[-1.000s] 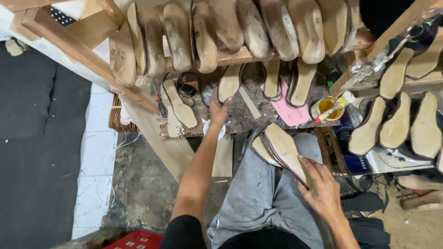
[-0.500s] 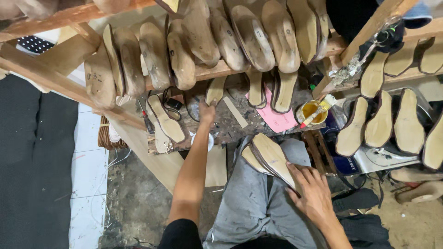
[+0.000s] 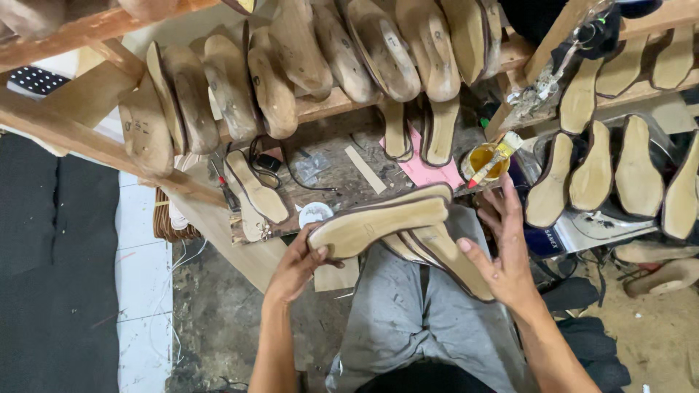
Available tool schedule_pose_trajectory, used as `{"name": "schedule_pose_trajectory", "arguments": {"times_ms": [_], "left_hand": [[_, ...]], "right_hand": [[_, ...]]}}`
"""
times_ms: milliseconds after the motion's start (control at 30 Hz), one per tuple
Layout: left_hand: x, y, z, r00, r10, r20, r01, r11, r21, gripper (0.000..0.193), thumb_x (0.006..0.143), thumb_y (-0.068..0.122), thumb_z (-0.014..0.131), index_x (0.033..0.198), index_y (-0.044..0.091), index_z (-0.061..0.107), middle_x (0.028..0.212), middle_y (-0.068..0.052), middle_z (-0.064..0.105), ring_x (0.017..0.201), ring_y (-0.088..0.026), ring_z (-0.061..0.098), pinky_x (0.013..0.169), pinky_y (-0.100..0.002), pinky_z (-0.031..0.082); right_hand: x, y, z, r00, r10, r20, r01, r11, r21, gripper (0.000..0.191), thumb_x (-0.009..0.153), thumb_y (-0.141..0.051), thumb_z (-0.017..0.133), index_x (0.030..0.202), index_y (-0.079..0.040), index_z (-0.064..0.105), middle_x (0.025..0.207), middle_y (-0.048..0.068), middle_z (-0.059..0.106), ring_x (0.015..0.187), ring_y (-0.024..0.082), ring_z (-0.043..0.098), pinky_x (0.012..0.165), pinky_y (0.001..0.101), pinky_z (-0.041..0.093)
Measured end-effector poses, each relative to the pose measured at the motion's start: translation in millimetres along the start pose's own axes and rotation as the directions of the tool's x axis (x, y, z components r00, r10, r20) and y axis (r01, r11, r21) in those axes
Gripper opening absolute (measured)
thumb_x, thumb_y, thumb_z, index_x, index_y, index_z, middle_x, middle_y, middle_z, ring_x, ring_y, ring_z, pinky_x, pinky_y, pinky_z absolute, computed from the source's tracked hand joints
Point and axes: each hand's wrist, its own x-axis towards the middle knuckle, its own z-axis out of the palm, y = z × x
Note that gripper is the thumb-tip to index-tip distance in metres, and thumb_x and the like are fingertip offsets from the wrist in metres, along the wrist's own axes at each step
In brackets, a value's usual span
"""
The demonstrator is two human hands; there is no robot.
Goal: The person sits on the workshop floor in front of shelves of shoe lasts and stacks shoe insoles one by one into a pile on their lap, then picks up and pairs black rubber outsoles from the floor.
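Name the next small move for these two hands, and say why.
Probably lower the upper insole onto the stack and square its edges. The left hand holds it by its heel end, skewed across the soles that the open right hand steadies over the lap.

Small yellow glue tub (image 3: 486, 161) sits at the workbench's right edge, brush resting in it. Dark blue container with a white label (image 3: 551, 239) stands just below, beside the right-hand rack. No screens.
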Motion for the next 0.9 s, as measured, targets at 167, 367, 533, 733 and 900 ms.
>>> {"name": "schedule_pose_trajectory", "arguments": {"times_ms": [167, 367, 533, 733, 900], "left_hand": [[14, 11, 31, 0.999, 0.053, -0.009, -0.053, 0.999, -0.009, 0.052, 0.102, 0.012, 0.06, 0.148, 0.002, 0.04, 0.125, -0.012, 0.064, 0.103, -0.023, 0.066, 0.086, -0.043, 0.058], [56, -17, 113, 0.848, 0.26, -0.462, -0.428, 0.849, -0.308, 0.068, 0.094, 0.012, 0.06, 0.152, 0.013, 0.026, 0.134, -0.002, 0.059, 0.121, -0.017, 0.06, 0.101, -0.038, 0.051], [127, -73, 117, 0.818, 0.341, -0.464, -0.419, 0.905, -0.074, 0.057, 0.101, 0.0, 0.058, 0.154, -0.001, 0.037, 0.14, -0.011, 0.061, 0.126, -0.019, 0.058, 0.109, -0.033, 0.044], [269, -116, 45, 0.803, 0.388, -0.452, -0.35, 0.921, 0.17, 0.045, 0.103, 0.011, 0.053, 0.146, -0.001, 0.049, 0.136, -0.011, 0.064, 0.121, -0.018, 0.06, 0.105, -0.031, 0.045], [367, -144, 45, 0.75, 0.347, -0.564, -0.202, 0.931, 0.304, 0.036, 0.094, 0.014, 0.063, 0.125, -0.004, 0.064, 0.122, -0.017, 0.071, 0.11, -0.026, 0.065, 0.096, -0.038, 0.049]], "right_hand": [[13, 6, 9, 0.977, 0.162, 0.139, -0.097, 0.919, -0.382, 0.06, 0.083, -0.016, 0.08, 0.139, -0.008, 0.06, 0.128, 0.014, 0.061, 0.114, 0.029, 0.063, 0.096, 0.0389, 0.051], [-18, 25, 54, 0.888, 0.451, -0.089, -0.441, 0.891, 0.114, 0.039, 0.089, -0.007, 0.072, 0.125, 0.001, 0.059, 0.11, 0.007, 0.063, 0.085, 0.019, 0.065, 0.068, 0.034, 0.058], [-49, 40, 53, 0.985, 0.17, -0.027, -0.171, 0.985, -0.035, 0.045, 0.091, -0.004, 0.071, 0.132, 0.003, 0.054, 0.109, 0.011, 0.061, 0.095, 0.02, 0.063, 0.084, 0.0312, 0.055], [-55, 61, -18, 0.971, 0.1, -0.215, -0.169, 0.928, -0.331, 0.034, 0.09, -0.004, 0.068, 0.123, 0.001, 0.062, 0.113, 0.012, 0.063, 0.093, 0.019, 0.068, 0.083, 0.03, 0.055], [-63, 70, -50, 0.937, 0.136, -0.321, -0.262, 0.882, -0.392, 0.031, 0.089, -0.003, 0.069, 0.12, -0.001, 0.066, 0.115, 0.013, 0.063, 0.089, 0.019, 0.068, 0.081, 0.0301, 0.055]]}}
